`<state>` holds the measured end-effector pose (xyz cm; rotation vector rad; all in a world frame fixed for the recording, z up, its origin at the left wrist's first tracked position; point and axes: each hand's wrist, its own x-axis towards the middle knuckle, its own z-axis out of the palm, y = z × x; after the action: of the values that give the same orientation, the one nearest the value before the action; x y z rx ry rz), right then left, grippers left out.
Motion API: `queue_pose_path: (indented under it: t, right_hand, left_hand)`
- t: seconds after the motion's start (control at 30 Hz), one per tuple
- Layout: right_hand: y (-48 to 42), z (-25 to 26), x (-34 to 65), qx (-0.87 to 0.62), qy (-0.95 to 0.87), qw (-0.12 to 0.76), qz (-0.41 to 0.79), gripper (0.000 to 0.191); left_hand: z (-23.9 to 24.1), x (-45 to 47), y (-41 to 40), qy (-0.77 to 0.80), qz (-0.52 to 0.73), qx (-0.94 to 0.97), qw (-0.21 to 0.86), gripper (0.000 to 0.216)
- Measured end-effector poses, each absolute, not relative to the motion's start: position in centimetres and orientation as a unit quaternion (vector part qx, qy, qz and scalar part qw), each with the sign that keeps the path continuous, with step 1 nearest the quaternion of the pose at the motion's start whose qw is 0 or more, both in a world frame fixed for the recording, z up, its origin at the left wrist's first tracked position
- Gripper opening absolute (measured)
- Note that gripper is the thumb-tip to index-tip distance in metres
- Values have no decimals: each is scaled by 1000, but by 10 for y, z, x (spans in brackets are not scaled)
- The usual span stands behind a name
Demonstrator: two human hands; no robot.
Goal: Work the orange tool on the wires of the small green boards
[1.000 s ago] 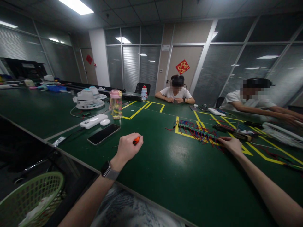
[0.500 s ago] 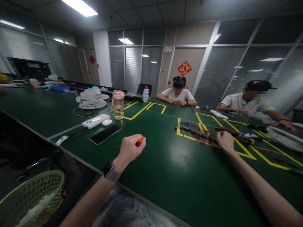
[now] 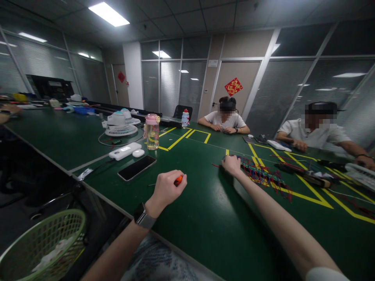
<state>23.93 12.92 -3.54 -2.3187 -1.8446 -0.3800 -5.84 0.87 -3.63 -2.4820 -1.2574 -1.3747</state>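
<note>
The left hand point(image 3: 166, 190) is clenching a tight fist around a slim orange-handled tool point(image 3: 178, 180), with the orange tip showing past the thumb. The right hand point(image 3: 232, 164) is resting curled on the end of a tangled red-and-blue wire bundle point(image 3: 262, 174); whether it is pinching the wires cannot be told. A glossy black phone point(image 3: 136, 168) is lying just left of the fist on the smooth green table point(image 3: 205, 218).

A small orange-handled tool point(image 3: 178, 180) is held nearly level; a tangled red-and-blue wire bundle point(image 3: 263, 174) lies flat.
</note>
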Motion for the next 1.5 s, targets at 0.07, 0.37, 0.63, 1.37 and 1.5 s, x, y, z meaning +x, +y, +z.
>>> queue_pose_path:
  t: [0.07, 0.37, 0.63, 1.37, 1.5]
  right_hand:
    - [131, -38, 236, -775, -613, 77, -133, 36]
    - [115, -42, 199, -694, -702, 110, -117, 28]
    - [31, -65, 154, -373, -875, 295, 88, 24]
    - [3, -67, 142, -419, -776, 341, 325, 15]
    - [3, -67, 142, -425, -774, 337, 327, 16]
  left_hand:
    - [-36, -58, 8, -404, -441, -801, 15, 28]
    - [-37, -56, 8, -399, -447, -800, 19, 27]
    - [-9, -49, 0, -347, -557, -753, -48, 24]
    - [-3, 16, 9, -184, -665, -570, -447, 26]
    - [-4, 15, 11, -191, -662, -577, -438, 26]
